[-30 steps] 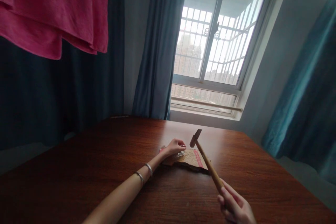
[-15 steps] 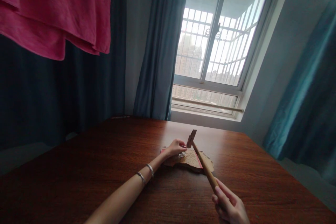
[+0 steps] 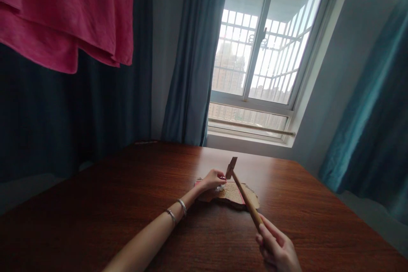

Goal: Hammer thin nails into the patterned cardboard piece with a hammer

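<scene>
My right hand (image 3: pixel 278 244) is wrapped round the wooden handle of a hammer (image 3: pixel 247 199), low at the right. The hammer's head is raised and tilted just right of my left fingertips, above the far edge of a torn piece of cardboard (image 3: pixel 235 193). Many small dark dots or holes cover the cardboard's face, and it has pink strips. Over its left part, my left hand (image 3: pixel 214 179) is closed in a pinch; what sits between the fingertips is too small to make out. Thin silvery pieces (image 3: pixel 219 187), like nails, cluster right under those fingers.
The cardboard lies on a dark brown wooden table (image 3: pixel 159 165). Behind it are a barred window (image 3: pixel 255 51) and a blue curtain (image 3: pixel 194 59). A pink cloth (image 3: pixel 73 17) hangs at the upper left. Two silver bangles (image 3: pixel 177 211) circle my left forearm.
My right hand and the hammer have shifted very slightly left. My left hand stays in the same pinch over the cardboard.
</scene>
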Demonstrator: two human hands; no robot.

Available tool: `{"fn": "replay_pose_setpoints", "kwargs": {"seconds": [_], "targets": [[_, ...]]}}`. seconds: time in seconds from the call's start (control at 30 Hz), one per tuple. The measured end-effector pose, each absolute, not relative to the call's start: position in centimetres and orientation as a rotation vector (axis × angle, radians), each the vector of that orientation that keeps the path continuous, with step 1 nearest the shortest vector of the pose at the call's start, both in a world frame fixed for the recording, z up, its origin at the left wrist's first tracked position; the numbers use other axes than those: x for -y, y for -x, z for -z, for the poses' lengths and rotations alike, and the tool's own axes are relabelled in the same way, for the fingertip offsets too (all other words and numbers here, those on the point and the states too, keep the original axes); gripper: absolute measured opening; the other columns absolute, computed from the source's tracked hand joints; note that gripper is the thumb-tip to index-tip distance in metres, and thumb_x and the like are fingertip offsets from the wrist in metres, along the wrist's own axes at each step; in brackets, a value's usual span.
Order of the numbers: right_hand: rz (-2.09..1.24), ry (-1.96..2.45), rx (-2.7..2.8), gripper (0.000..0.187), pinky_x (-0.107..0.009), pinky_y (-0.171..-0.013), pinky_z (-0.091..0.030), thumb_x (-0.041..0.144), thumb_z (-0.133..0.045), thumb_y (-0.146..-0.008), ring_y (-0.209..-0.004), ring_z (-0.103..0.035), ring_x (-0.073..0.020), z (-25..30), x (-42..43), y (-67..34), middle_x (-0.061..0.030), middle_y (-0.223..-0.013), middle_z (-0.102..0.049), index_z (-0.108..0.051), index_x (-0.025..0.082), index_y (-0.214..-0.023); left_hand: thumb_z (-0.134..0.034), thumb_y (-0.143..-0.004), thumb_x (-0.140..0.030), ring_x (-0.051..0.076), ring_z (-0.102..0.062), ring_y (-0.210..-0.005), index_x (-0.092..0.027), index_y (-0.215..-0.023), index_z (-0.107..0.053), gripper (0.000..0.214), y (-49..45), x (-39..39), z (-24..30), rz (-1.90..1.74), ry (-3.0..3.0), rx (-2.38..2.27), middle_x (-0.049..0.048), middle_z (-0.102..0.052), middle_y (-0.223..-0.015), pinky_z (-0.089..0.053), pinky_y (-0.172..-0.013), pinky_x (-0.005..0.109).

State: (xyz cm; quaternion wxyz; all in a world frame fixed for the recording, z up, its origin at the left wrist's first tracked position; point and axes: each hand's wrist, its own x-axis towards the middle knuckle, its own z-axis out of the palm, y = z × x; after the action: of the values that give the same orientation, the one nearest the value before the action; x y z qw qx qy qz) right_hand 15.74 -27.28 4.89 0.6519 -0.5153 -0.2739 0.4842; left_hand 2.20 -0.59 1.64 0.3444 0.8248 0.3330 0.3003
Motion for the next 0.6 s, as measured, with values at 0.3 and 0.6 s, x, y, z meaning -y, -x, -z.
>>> {"fn": "replay_pose_setpoints", "kwargs": {"seconds": [0.3,0.6], "targets": [[-1.104,1.18,0.646,0.072,-0.011,-0.03,-0.013,0.052,-0.073,-0.054,-0.029,-0.023,0.0023,-5.29,27.43,-15.55,0.005,-0.051,-0.051,-0.054,0.014,-0.113,-0.058,-0.063,-0.029,0.012,-0.051,-0.059,-0.008,-0.072,-0.069,0.026,-2.12,0.43,-1.4,-0.805,-2.136,-0.825,0.0018,-0.062,-0.061,-0.032,-0.052,0.02],[-1.115,1.161,0.624,0.074,-0.011,-0.03,-0.013,0.05,-0.075,-0.052,-0.03,-0.024,0.0023,-5.62,27.54,-15.4,0.0049,-0.051,-0.051,-0.054,0.012,-0.112,-0.058,-0.063,-0.028,0.011,-0.05,-0.058,-0.008,-0.073,-0.069,0.025,-2.09,0.64,-1.68,-0.793,-2.129,-0.84,0.0009,-0.062,-0.061,-0.031,-0.052,0.019]]}}
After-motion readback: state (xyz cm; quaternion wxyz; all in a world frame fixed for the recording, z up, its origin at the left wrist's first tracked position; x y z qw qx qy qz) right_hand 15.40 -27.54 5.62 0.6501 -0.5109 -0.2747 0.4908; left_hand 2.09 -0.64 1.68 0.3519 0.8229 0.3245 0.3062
